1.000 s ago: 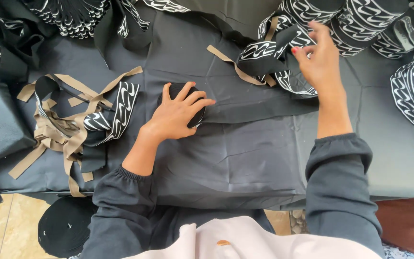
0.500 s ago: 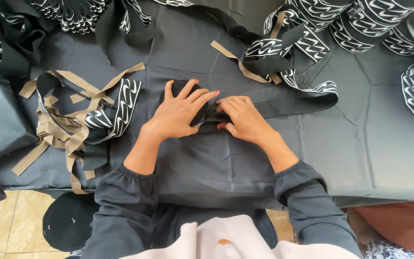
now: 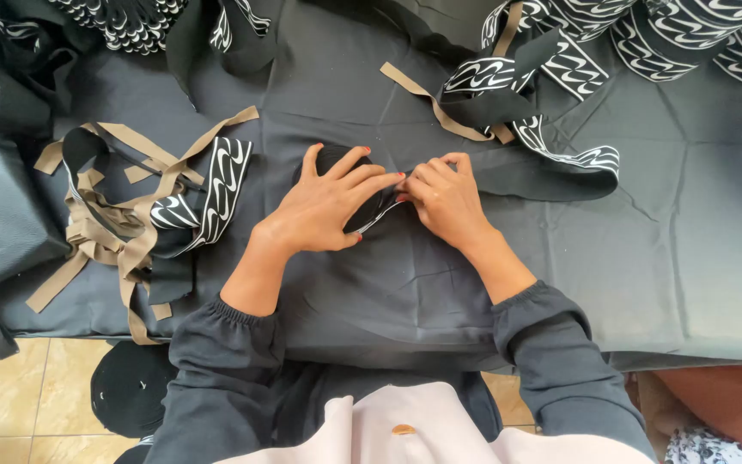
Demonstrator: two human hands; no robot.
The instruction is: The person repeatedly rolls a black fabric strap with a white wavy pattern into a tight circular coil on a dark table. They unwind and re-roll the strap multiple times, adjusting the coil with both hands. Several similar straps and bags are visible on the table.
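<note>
A small roll of black elastic band with white wave print (image 3: pixel 362 206) lies at the middle of the dark cloth-covered table (image 3: pixel 689 275), directly under both hands. The left hand (image 3: pixel 324 206) rests flat on it, fingers spread wide, covering most of it. The right hand (image 3: pixel 447 199), just right of it, pinches the band's loose end, which runs left to right. Limp tan-and-black patterned straps (image 3: pixel 130 215) lie tangled to the left; more patterned rolls (image 3: pixel 680 34) sit far right.

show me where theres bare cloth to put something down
Bare dark tablecloth lies right of the right hand, below the black-and-white patterned strap loop. A smaller patch sits near the front edge between the forearms. Crowded: tan webbing tangle left, patterned rolls along the back.
</note>
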